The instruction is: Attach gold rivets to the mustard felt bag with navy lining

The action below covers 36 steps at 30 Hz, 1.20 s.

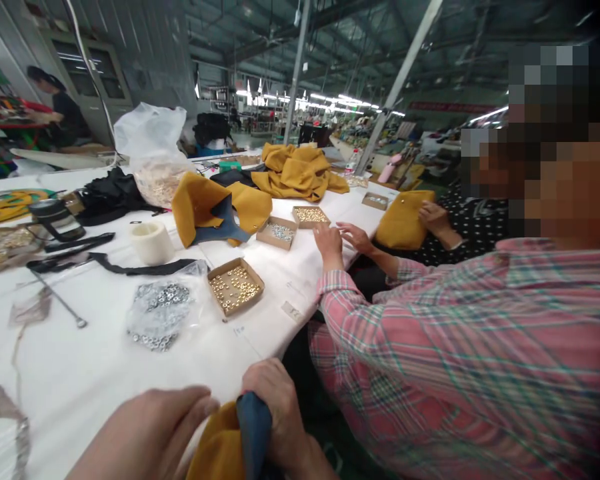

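At the bottom of the head view, a mustard-yellow fabric piece [219, 440] with a blue-grey lining lies between my two hands. My right hand [280, 407] is closed around its folded edge, where the blue side shows. My left hand [145, 433] is at its left side, fingers together and bent against the cloth; the fingertips are partly hidden and slightly blurred. Ahead on the white table are a cardboard tray [224, 310] of small gold-coloured metal fittings and a clear plastic bag [193, 310] of silver ring-shaped fittings.
To the right sits a co-worker in a plaid shirt [405, 333]; another person handles a yellow fabric piece [405, 220]. Further trays [275, 241], a tape roll [151, 243], black straps [140, 269], a yellow cloth pile [300, 173] and a dark-lidded jar [55, 220] stand across the table.
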Available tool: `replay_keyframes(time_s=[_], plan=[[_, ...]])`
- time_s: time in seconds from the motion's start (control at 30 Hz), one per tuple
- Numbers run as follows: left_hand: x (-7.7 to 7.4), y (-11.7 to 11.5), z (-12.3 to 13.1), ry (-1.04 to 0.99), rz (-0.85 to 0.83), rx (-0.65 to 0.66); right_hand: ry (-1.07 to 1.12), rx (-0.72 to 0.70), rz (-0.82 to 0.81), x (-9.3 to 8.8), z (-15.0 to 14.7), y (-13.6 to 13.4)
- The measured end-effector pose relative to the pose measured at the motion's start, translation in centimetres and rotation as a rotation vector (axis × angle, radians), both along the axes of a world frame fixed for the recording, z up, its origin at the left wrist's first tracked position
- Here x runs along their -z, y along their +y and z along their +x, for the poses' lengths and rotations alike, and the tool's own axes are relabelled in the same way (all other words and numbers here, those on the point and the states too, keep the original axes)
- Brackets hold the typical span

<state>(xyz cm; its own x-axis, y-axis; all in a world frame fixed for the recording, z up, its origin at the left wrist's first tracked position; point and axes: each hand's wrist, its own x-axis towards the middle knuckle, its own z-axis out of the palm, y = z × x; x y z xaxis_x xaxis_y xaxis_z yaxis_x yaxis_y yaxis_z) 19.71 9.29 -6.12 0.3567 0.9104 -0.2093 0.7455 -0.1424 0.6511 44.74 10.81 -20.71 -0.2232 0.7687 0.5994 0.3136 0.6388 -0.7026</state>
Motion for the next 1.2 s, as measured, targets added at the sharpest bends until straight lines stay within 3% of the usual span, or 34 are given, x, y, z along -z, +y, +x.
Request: replay_keyframes(time_s=[0.07,0.13,0.2,0.27,0.33,0.43,0.53,0.77,0.83,0.93,1.0,1.07,1.13,1.2], plan=[[-2.5,5.1,0.9,0.042,0.23,-0.052,-0.008,0.002,0.031,0.3,-0.1,0.3],[-3.0,10.9,2.0,0.153,0.367,-0.004,-0.008,-0.003,0.044,0.4,-0.2,0.3],[-1.7,16.3,3.2,0.199,0.365,0.016,0.004,-0.004,0.035,0.4,-0.4,0.3],[0.7,20.5,4.4,0.258,0.332,0.02,0.014,0.002,0.03,0.6,-0.6,0.3],[3.2,23.0,5.4,0.314,0.306,0.006,0.021,0.01,0.036,1.0,-0.7,0.3],[5.9,24.5,6.2,0.352,0.304,-0.034,0.014,-0.003,0.04,1.4,-0.6,0.5],[7.0,24.5,6.3,0.347,0.321,-0.047,0.023,-0.02,0.039,1.5,-0.4,0.5],[7.6,24.8,6.7,0.315,0.382,0.018,0.055,-0.016,0.053,1.3,-0.6,0.2],[7.0,25.0,7.0,0.294,0.405,0.029,0.066,-0.009,0.058,1.2,-0.7,0.2],[4.6,23.6,6.9,0.191,0.42,-0.018,0.07,-0.016,0.066,1.0,-0.5,0.2],[2.6,20.6,6.2,0.078,0.397,-0.094,0.064,-0.066,0.081,0.7,-0.1,0.0],[1.2,15.7,5.0,-0.04,0.332,-0.192,0.09,-0.13,0.104,0.3,0.6,-0.3],[0.7,9.6,3.8,-0.241,0.158,-0.3,0.148,-0.18,0.117,-0.3,1.3,-0.7],[1.2,3.4,2.9,-0.41,-0.042,-0.459,0.21,-0.223,0.098,-1.2,1.9,-1.1]])
